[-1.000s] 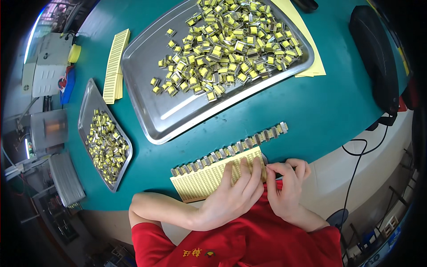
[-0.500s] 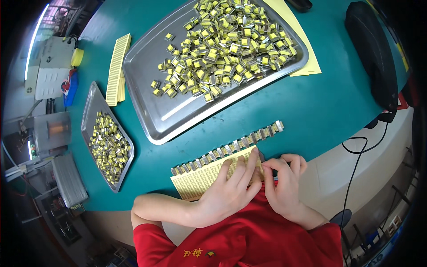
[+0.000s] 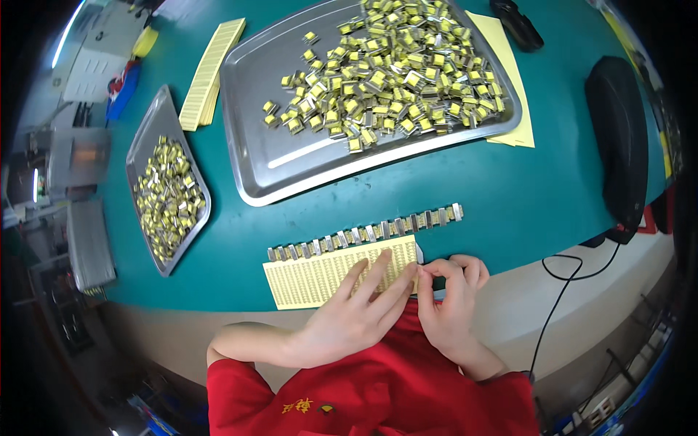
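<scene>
A yellow sheet of small printed labels (image 3: 305,282) lies at the table's near edge. My left hand (image 3: 356,309) rests on it with fingers stretched and spread, pressing the sheet down. At the sheet's right end, my right hand (image 3: 451,301) is closed in a pinch of thumb and forefinger, touching the left fingertips. What the pinch holds is too small to make out. Just beyond the sheet runs a slanting row of small transformers (image 3: 371,232), standing side by side with metal cores and yellow windings.
A large metal tray (image 3: 251,163) bears a heap of loose transformers. Left of it stand a smaller tray (image 3: 166,267) of them and a stack of yellow label sheets (image 3: 207,76). More yellow paper (image 3: 525,134) lies under the big tray. A black case (image 3: 618,138) sits at right.
The view has shifted, so the trays and row sit differently in the picture. My left hand has moved slightly on the sheet; the right hand keeps its pinch by the sheet's right end.
</scene>
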The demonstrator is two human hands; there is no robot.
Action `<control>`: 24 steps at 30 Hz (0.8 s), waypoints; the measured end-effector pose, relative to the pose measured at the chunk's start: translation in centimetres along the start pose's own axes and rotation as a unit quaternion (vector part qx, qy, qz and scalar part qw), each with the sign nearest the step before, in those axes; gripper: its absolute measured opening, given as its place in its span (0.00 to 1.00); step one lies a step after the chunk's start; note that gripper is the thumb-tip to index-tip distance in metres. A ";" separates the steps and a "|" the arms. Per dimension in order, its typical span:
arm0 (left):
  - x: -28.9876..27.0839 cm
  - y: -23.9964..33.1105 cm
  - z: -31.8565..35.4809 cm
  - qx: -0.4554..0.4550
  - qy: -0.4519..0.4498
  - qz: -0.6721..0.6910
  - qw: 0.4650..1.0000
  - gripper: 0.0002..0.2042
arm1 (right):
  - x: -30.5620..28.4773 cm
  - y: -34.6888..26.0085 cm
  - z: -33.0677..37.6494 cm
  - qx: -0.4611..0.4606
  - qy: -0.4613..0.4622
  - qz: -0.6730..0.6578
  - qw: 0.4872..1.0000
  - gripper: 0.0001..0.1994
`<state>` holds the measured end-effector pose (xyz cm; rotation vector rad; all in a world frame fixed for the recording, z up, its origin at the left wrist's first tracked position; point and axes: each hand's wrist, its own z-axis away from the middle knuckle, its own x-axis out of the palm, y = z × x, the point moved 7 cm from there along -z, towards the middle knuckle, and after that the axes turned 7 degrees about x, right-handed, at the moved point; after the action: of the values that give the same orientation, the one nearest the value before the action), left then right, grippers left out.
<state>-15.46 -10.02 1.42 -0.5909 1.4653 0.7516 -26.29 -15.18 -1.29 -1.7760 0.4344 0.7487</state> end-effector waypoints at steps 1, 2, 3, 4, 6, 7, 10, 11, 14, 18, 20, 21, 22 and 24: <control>-0.1 -0.3 0.1 -0.032 0.020 0.020 0.999 0.23 | -0.1 0.0 0.0 -0.007 0.007 0.006 1.000 0.11; -0.2 -0.5 0.2 -0.064 0.040 0.040 0.996 0.23 | -0.2 -0.2 0.0 -0.016 -0.001 0.008 1.000 0.11; -0.1 -0.7 0.2 -0.085 0.049 0.052 0.994 0.23 | -0.3 -0.5 -0.1 -0.025 -0.010 0.023 0.999 0.11; 0.1 -0.7 0.2 -0.096 0.054 0.055 0.992 0.23 | -0.2 -0.7 -0.2 -0.035 -0.018 0.038 0.998 0.12; 0.4 -0.7 0.3 -0.126 0.067 0.077 0.987 0.20 | 0.0 -1.2 -0.2 -0.068 -0.030 0.050 0.996 0.13; 0.6 -0.8 0.3 -0.137 0.073 0.079 0.985 0.20 | 0.1 -1.5 -0.2 -0.092 -0.032 0.058 0.994 0.14; 1.1 -0.8 0.8 -0.156 0.105 0.115 0.975 0.17 | 0.2 -1.9 -0.1 -0.126 -0.034 0.052 0.990 0.15; 1.4 -0.8 1.0 -0.156 0.118 0.113 0.974 0.17 | 0.1 -1.9 -0.1 -0.152 -0.030 0.043 0.987 0.14; 1.8 -0.8 1.1 -0.158 0.140 0.104 0.972 0.16 | 0.3 -1.6 0.2 -0.185 -0.046 0.064 0.980 0.14; 2.0 -0.8 1.0 -0.173 0.167 0.121 0.963 0.12 | 0.6 -1.2 0.5 -0.192 -0.041 0.079 0.977 0.14; 2.2 -0.9 0.9 -0.179 0.176 0.126 0.960 0.11 | 0.6 -1.2 0.4 -0.200 -0.046 0.079 0.975 0.14; 2.2 -0.9 0.9 -0.177 0.178 0.124 0.960 0.11 | 0.5 -1.3 0.4 -0.202 -0.047 0.080 0.975 0.14; 2.1 -0.9 0.9 -0.174 0.180 0.121 0.961 0.11 | 0.4 -1.3 0.3 -0.200 -0.049 0.071 0.976 0.14; 2.1 -0.9 0.8 -0.172 0.183 0.121 0.960 0.11 | 0.3 -1.2 0.1 -0.198 -0.052 0.063 0.977 0.15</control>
<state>-14.33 -9.86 -0.77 -0.8602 1.7823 1.1496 -25.34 -14.63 -0.63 -2.0806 0.3448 1.0699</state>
